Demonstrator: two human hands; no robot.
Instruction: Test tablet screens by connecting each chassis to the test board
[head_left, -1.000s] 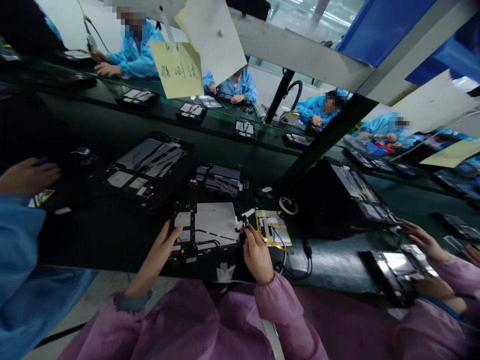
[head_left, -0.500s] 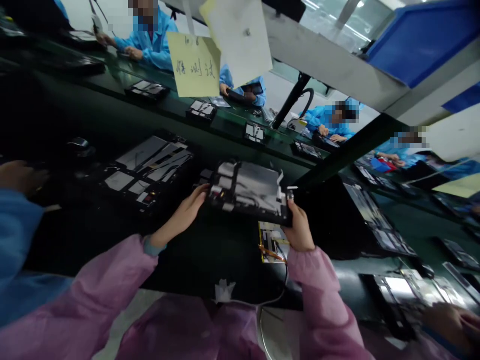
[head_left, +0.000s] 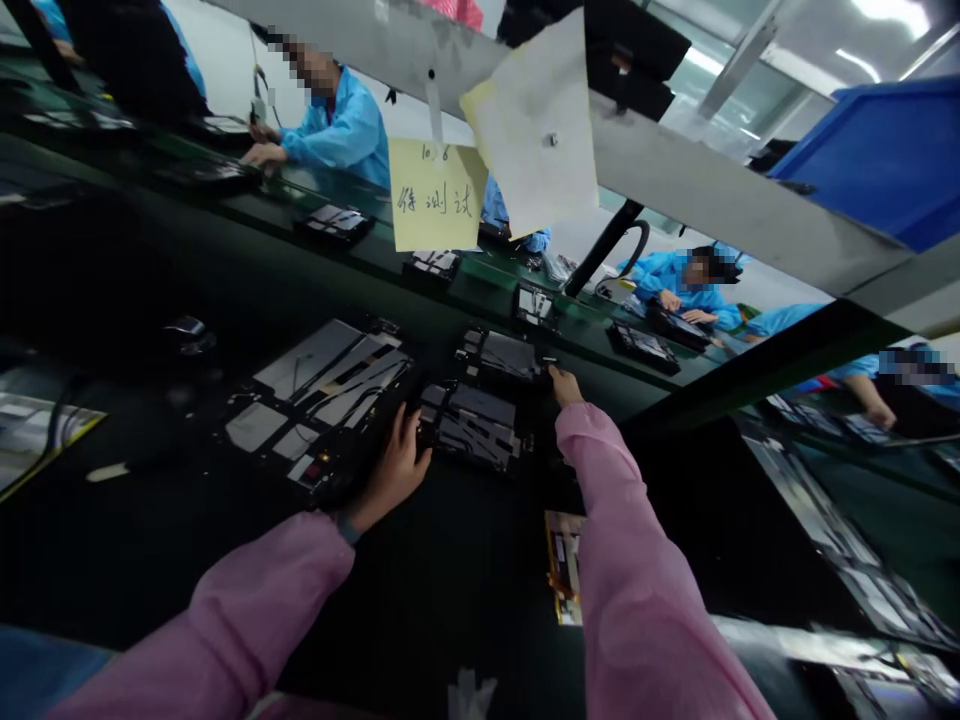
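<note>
My right hand (head_left: 566, 386) reaches forward, its fingers closed on the right edge of an opened tablet (head_left: 504, 356) with silver battery plates and black flex cables. Just nearer to me lies a second opened tablet (head_left: 469, 425), a little overlapped with the first in view. My left hand (head_left: 397, 458) is beside its left edge, thumb apart from the fingers; whether the fingertips touch it I cannot tell. Left of that hand a larger opened device (head_left: 322, 395) lies on the dark bench, its batteries and cables exposed.
A yellow-edged board (head_left: 564, 565) lies partly under my right forearm. Several opened tablets (head_left: 334, 222) line the belt beyond. A slanting dark post (head_left: 750, 365) and a shelf beam with hanging notes (head_left: 437, 200) stand before me. People in blue work across the line.
Both hands held one opened tablet raised before me. Now the tablet is lower and farther off, my left hand has come away from it, and the right arm is stretched forward.
</note>
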